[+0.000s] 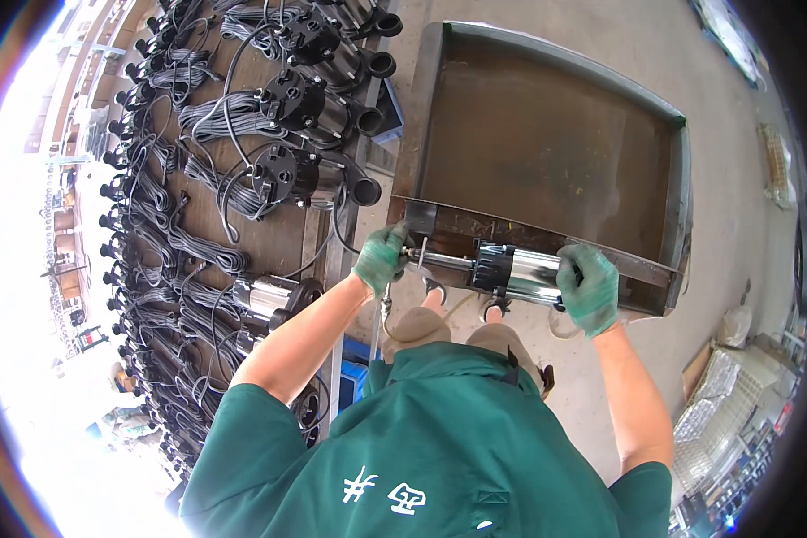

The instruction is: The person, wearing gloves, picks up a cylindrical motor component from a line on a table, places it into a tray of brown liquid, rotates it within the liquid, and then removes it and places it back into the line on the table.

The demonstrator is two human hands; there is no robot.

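Observation:
A pump [535, 274] with a shiny steel cylinder and a black ribbed collar lies sideways in front of me, over the near edge of a metal tray. From its left end a slim metal rod [446, 261] sticks out. My left hand [382, 256], in a green glove, is closed around a small metal fitting at the rod's far left; its exact shape is partly hidden by the fingers. Below that hand hangs a thin hose [388, 325] with a metal connector. My right hand [590, 287], also gloved, is wrapped around the pump's right end.
The large shallow tray [679, 193] with raised metal walls stands ahead. On my left a long wooden bench [258, 235] carries several upright pumps [289, 176] with coiled black cables [202, 251]. Blue crates [353, 381] sit beneath it. A wire mesh basket [724, 408] stands at the right.

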